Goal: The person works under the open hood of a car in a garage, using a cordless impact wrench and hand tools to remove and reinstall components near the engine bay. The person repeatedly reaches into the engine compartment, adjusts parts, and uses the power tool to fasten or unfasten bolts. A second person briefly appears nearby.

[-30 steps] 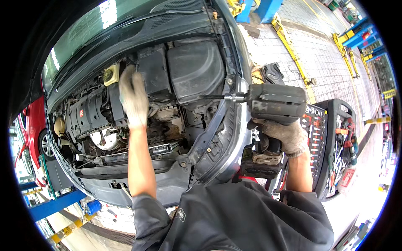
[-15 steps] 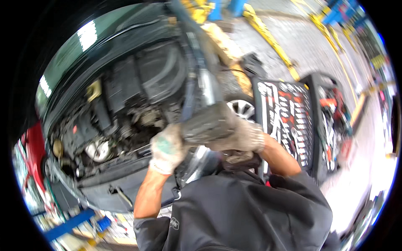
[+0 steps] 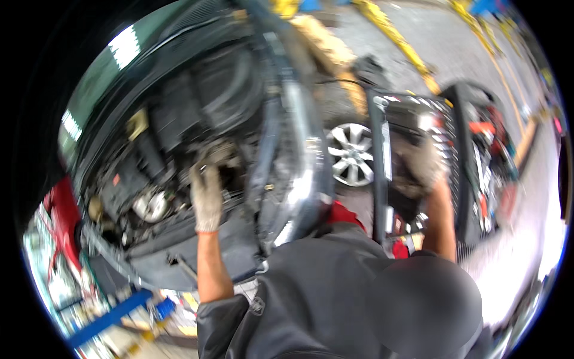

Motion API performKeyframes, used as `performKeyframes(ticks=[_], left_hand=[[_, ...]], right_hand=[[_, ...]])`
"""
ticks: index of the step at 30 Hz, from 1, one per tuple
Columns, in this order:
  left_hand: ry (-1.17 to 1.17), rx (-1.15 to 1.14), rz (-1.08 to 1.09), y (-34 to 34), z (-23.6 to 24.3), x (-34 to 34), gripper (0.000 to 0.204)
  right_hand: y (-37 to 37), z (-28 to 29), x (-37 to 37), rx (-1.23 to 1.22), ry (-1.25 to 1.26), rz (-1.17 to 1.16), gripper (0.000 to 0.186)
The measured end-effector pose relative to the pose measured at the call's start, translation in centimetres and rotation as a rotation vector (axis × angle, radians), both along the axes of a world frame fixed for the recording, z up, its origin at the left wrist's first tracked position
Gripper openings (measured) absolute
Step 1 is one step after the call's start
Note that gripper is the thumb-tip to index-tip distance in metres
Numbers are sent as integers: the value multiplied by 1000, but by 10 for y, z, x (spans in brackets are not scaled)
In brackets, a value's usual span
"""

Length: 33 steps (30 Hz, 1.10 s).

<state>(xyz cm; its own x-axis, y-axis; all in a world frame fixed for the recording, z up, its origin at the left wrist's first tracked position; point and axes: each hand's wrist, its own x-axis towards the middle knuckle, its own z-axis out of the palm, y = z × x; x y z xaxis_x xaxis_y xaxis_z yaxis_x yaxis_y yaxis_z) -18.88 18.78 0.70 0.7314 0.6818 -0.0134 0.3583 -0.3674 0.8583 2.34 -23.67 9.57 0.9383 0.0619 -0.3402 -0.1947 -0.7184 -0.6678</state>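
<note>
My left hand [image 3: 206, 197], in a pale knit glove, reaches into the open engine bay, fingers extended and slightly apart near the metal parts [image 3: 224, 158] right of the black engine cover [image 3: 122, 185]. In my right hand [image 3: 421, 161], also gloved, is a dark cordless power tool [image 3: 403, 197], held above the socket set case [image 3: 378, 185] beside the car. Motion blur hides how the tool sits relative to the case. A cream reservoir [image 3: 137, 122] shows at the back of the engine bay.
The car's front fender [image 3: 302, 167] borders a silver-spoked wheel [image 3: 350, 154]. Another tool case [image 3: 463, 167] stands at the right. Yellow lift arms [image 3: 391, 36] lie on the floor behind. A red car [image 3: 66, 221] and a blue beam [image 3: 107, 317] are at the left.
The power tool has moved from over the fender rightward to over the socket case. My left hand came to it, then left it and went back into the engine bay.
</note>
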Motion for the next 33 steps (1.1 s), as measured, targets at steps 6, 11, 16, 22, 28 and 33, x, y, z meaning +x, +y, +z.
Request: performKeyframes(ticks=[6,11,16,22,28,33], left_hand=[[-306,-531,90,16,42,0,42],[-514,-593,36,47,46,22,43],[-534,-575,116,71,52,32,39],[-341,-336,26,53,63,63,31],[-448,227,-188,27,55,91,36],[-418,324,-34,62,57,85,30]], right_hand=[[-117,-130,67,-647,-171,-127,58],[-187,-201,94,-888,-34,-282,86],[-142,-176,104,-956,93,-138,76],[90,-25,86,-222,-345,365,49],[314,45,3,70,-582,1078,36],[384,51,3,189,-578,1108,26]])
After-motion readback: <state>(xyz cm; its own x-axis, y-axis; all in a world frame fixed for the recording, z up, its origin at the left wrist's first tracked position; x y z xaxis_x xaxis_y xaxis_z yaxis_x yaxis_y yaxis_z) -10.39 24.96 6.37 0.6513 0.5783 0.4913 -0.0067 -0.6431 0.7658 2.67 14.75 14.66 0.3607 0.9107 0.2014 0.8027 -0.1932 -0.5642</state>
